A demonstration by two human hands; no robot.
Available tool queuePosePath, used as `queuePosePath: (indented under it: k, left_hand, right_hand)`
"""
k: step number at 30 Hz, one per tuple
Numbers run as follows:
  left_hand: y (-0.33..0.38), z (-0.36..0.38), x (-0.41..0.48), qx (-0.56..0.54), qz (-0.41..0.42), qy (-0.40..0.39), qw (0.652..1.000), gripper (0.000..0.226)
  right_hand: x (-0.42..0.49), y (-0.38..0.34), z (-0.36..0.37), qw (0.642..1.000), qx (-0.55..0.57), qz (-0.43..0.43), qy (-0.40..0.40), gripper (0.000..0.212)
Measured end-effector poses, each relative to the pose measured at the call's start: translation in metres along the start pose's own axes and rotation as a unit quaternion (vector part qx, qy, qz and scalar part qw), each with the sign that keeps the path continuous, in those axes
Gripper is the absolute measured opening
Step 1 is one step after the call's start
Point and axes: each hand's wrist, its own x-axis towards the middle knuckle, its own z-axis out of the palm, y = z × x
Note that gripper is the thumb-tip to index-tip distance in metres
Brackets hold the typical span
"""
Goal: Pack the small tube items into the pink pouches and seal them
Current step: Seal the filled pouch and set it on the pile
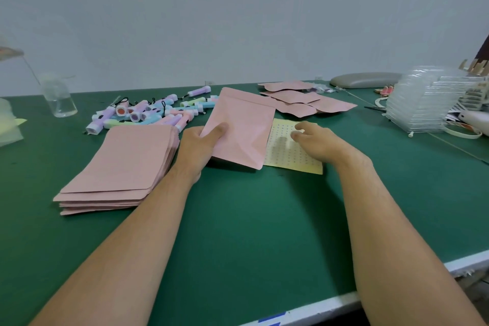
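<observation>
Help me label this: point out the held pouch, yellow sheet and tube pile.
held pouch (243,124), head view, middle face.
yellow sheet (291,159), head view, dotted area.
tube pile (148,115), head view, central tube.

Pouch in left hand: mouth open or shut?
Looks shut: the pouch gripped by the left hand shows a flat top edge, no gap. Sealed or not: cannot tell.

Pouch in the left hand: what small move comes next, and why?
Probably peel one sticker: the right hand curls its fingertips over the yellow dotted sheet, while the left hand grips the pouch beside it, likely awaiting a seal.
</observation>
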Motion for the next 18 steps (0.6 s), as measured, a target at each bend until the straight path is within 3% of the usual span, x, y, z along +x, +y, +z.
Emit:
queuePosePath:
  k: [6, 9, 11, 13, 18]
  left_hand:
    - [0.003, -0.002, 0.000, -0.077, -0.026, 0.026, 0.996, 0.018]
    - [0.005, -0.004, -0.001, -0.130, -0.026, 0.028, 0.991, 0.052]
    - [0.005, -0.005, 0.000, -0.140, -0.021, 0.019, 0.990, 0.081]
    - [0.005, -0.005, 0.001, -0.133, -0.021, 0.015, 0.991, 0.087]
    - [0.005, -0.005, 0.000, -0.108, -0.014, 0.009, 0.994, 0.013]
  right_hand:
    - [-0.010, -0.010, -0.002, 0.995, 0.016, -0.089, 0.031, 0.039]
    - [-0.018, -0.013, -0.009, 0.990, -0.001, -0.139, -0.009, 0.035]
    - [-0.023, -0.012, -0.012, 0.988, -0.033, -0.141, -0.061, 0.049]
    - [-0.026, -0.010, -0.013, 0.986, -0.069, -0.121, -0.087, 0.059]
    - [-0.025, -0.006, -0.016, 0.987, -0.065, -0.110, -0.097, 0.036]
